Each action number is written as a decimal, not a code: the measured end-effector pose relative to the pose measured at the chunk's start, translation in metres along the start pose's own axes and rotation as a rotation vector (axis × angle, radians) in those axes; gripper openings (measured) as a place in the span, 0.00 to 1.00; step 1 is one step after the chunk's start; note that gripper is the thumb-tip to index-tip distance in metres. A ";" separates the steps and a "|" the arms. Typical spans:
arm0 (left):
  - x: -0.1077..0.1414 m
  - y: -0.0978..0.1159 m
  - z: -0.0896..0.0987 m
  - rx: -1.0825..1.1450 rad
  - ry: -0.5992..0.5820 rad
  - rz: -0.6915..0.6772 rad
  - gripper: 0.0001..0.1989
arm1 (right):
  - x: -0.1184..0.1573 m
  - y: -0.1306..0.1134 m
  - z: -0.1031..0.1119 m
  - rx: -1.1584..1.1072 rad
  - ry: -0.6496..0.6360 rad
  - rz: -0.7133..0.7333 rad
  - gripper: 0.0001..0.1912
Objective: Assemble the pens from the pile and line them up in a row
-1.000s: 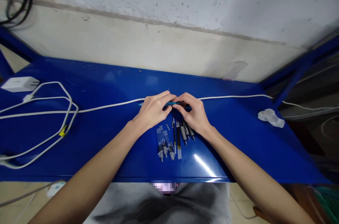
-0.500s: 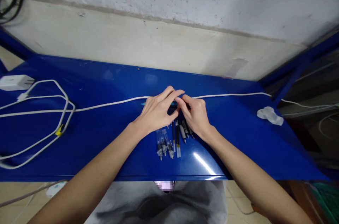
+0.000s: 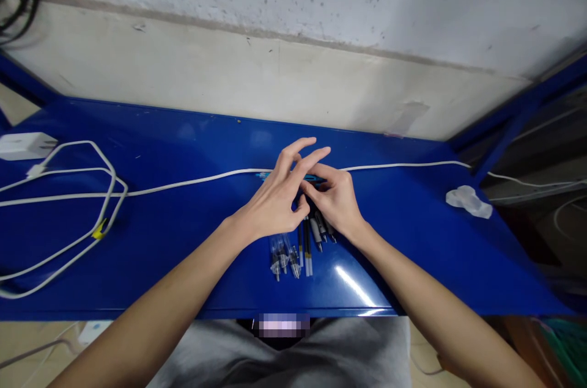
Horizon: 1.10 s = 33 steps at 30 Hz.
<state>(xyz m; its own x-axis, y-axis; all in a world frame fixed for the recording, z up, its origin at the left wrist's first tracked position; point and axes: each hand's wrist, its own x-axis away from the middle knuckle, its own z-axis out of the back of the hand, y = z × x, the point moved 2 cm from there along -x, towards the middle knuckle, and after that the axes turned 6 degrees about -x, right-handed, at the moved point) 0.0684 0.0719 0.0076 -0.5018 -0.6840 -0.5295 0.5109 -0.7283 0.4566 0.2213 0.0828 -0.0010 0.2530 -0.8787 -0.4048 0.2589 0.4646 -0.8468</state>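
My left hand [image 3: 279,197] hovers over the middle of the blue shelf, its fingers apart and thumb bent, with nothing visible in its grasp. Beside it, my right hand [image 3: 334,197] has thumb and fingertips pressed together; whatever lies between them is hidden. Light-blue items [image 3: 262,176], perhaps pens, show partly behind both hands. Below the hands lie clear pen barrels [image 3: 283,258] with dark grips and pointed tips. Next to them are black pen refills [image 3: 307,248] with pale ends. Pen parts with grey grips [image 3: 316,234] lie partly under my right hand.
A white cable [image 3: 197,183] runs across the blue shelf [image 3: 183,253] behind the hands and loops at the left. A white charger [image 3: 27,145] stands at far left. Crumpled translucent plastic [image 3: 468,201] lies at right. A wall [image 3: 275,76] rises behind.
My left hand has lifted its fingers and spread them away from the right fingertips. More of the blue items now shows. My right hand stays nearly in place, fingers still pressed together.
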 end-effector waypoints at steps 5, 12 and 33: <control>-0.003 -0.009 0.006 -0.165 0.041 0.038 0.32 | -0.002 0.004 0.007 -0.012 0.072 -0.018 0.08; -0.001 -0.038 0.012 -0.296 0.135 0.051 0.08 | -0.010 0.008 0.018 -0.197 0.032 -0.073 0.14; -0.002 -0.041 0.003 -0.155 0.335 -0.079 0.07 | -0.008 0.010 0.019 -0.038 0.001 -0.172 0.22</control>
<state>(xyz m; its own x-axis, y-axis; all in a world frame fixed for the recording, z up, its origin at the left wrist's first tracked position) 0.0467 0.1030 -0.0080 -0.3005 -0.5557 -0.7752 0.5920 -0.7459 0.3052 0.2394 0.0968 0.0006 0.2070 -0.9451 -0.2530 0.2628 0.3028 -0.9161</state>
